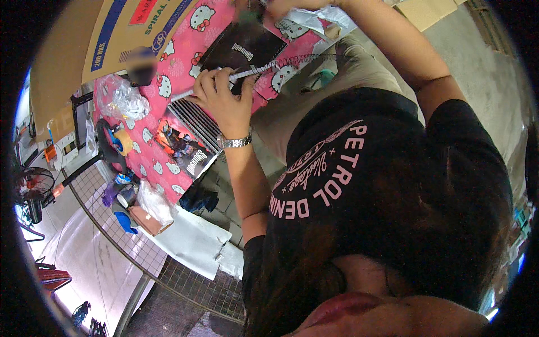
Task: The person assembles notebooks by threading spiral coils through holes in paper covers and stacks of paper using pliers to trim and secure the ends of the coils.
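Note:
My left hand (224, 104), with a metal-banded watch on its wrist, closes on the edge of a black-covered notebook (238, 49) lying on the pink table. A dark, thin spiral coil (295, 59) runs along that edge and trails off to the right, past the notebook, over my lap. Just below my left hand lies a stack of notebooks (188, 143) with printed covers and ribbed-looking edges. At the top rim, my right hand (289, 5) is partly cut off, close to a blurred dark thing; its fingers are not clear. White crumpled paper or plastic (314, 22) lies beside it.
A large cardboard box (120, 42) stands at the far left of the pink patterned tablecloth (151, 121). Clear plastic wrap (123, 100), a tape roll (123, 141) and a brown pouch-like item (149, 220) lie along the left side. A wire-mesh surface (196, 286) is below.

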Motion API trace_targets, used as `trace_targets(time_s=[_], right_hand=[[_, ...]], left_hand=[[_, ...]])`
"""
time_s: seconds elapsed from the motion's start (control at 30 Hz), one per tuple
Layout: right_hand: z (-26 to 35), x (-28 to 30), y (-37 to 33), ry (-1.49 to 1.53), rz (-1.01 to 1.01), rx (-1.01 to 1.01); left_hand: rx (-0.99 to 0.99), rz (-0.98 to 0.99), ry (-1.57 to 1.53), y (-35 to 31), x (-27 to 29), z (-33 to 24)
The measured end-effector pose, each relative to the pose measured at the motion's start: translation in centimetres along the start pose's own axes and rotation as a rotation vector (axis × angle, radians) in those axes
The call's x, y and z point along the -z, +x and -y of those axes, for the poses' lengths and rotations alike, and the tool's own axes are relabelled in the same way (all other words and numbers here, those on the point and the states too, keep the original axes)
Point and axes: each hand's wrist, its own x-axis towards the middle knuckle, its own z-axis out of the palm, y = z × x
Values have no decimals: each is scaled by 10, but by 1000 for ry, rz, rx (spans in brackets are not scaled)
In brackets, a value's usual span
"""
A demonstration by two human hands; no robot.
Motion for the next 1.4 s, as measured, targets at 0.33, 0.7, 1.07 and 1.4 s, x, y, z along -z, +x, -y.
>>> trace_targets(time_s=[0.33,0.7,1.07,1.4], right_hand=[[-30,-39,25,183,358,-3],[-24,-48,25,372,291,-100],[-25,-46,33,331,352,-159],[-28,-47,40,234,390,-111]], left_hand=[[-22,50,109,-5,9,-5],[-26,71,85,-9,14,-3],[4,46,-31,-9,10,3],[21,41,-68,-8,12,2]])
